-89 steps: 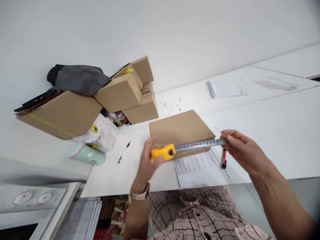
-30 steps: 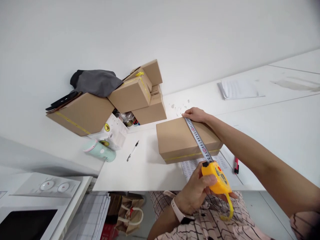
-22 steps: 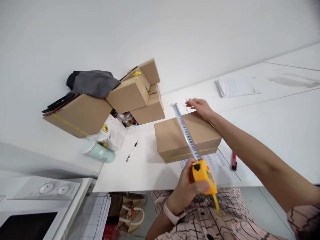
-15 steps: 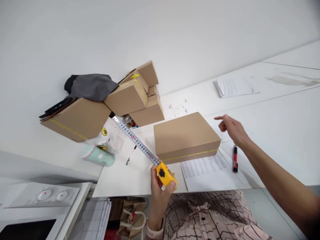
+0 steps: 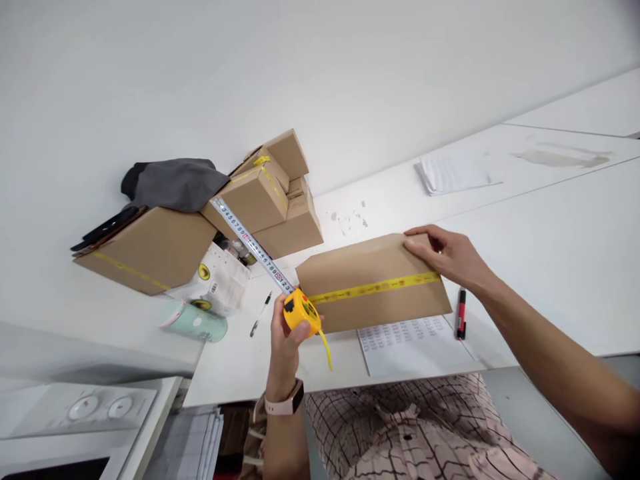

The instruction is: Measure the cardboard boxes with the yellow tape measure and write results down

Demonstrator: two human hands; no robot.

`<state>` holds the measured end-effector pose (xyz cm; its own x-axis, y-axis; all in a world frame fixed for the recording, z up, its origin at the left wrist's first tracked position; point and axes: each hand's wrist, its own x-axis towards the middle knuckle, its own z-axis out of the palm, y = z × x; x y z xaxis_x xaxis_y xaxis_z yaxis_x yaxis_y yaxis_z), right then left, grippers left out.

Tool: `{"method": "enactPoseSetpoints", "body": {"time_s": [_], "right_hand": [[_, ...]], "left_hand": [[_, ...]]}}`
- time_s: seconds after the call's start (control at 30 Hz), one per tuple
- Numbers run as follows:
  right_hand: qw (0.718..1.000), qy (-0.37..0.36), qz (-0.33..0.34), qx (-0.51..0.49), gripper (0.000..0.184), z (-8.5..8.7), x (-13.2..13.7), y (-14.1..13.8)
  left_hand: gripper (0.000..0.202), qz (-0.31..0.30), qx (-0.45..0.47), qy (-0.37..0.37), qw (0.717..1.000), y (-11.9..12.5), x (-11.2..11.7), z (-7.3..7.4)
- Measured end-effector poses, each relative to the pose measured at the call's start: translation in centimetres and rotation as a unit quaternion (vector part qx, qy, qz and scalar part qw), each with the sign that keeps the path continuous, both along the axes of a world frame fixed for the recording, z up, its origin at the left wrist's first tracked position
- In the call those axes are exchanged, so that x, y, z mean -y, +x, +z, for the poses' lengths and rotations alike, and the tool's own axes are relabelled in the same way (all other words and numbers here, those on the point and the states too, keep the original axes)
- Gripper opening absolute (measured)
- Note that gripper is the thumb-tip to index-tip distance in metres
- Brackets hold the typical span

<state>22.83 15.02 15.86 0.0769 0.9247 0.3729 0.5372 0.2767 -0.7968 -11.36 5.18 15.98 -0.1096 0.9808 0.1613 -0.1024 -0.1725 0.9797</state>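
Note:
My left hand (image 5: 286,333) is closed around a yellow tape measure (image 5: 300,312), held just left of a flat cardboard box (image 5: 375,283). Its steel blade (image 5: 250,243) sticks out up and to the left, over the white desk (image 5: 550,267). My right hand (image 5: 445,253) grips the box's upper right corner. The box is tipped up on its near edge, so the face with a yellow tape strip (image 5: 375,289) points toward me. Under the box's front lies a printed sheet (image 5: 410,340).
A red marker (image 5: 461,313) lies right of the sheet and a black pen (image 5: 260,315) left of the box. Stacked cardboard boxes (image 5: 260,193), a grey cloth (image 5: 175,181), a white carton (image 5: 220,283) and a mint bottle (image 5: 193,323) crowd the left. Folded papers (image 5: 450,175) lie far right.
My right hand let go of the blade's tip, came back and tipped the box up on edge. My left hand swung the tape measure from the box's front to its left side.

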Motion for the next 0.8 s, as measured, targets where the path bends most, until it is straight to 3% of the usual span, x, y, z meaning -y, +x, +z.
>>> {"method": "enactPoseSetpoints", "body": {"time_s": [0.1,0.17,0.23,0.3,0.4,0.57,0.67,0.8], "right_hand": [[0.992,0.085,-0.04,0.082,0.036,1.8,-1.8,-0.9],[0.983,0.137,-0.01,0.124,0.033,2.1,-3.0,-1.8],[0.975,0.156,0.033,0.153,0.034,2.0,-3.8,-2.6],[0.972,0.155,0.043,0.171,0.036,1.7,-4.2,-3.3],[0.969,0.164,0.025,0.182,0.036,1.5,-4.1,-3.7],[0.954,0.204,0.032,0.216,0.042,1.4,-3.7,-3.6],[0.939,0.227,0.042,0.257,0.052,1.4,-3.9,-3.6],[0.924,0.245,0.074,0.285,0.054,1.2,-4.5,-3.4]], "left_hand": [[0.066,0.006,-0.006,0.022,1.0,0.6,-0.3,1.7],[0.068,0.013,-0.015,0.038,0.999,1.6,0.4,2.3],[0.075,-0.019,-0.011,0.036,0.999,3.2,1.7,2.2],[0.08,-0.106,0.024,-0.015,0.994,5.2,3.2,1.1],[0.08,-0.233,0.09,-0.145,0.957,8.4,5.2,-1.6],[0.076,-0.28,0.094,-0.243,0.924,11.1,6.6,-5.6],[0.076,-0.293,0.066,-0.261,0.918,11.1,7.0,-6.3],[0.072,-0.306,0.045,-0.271,0.912,11.0,7.2,-5.7]]}}
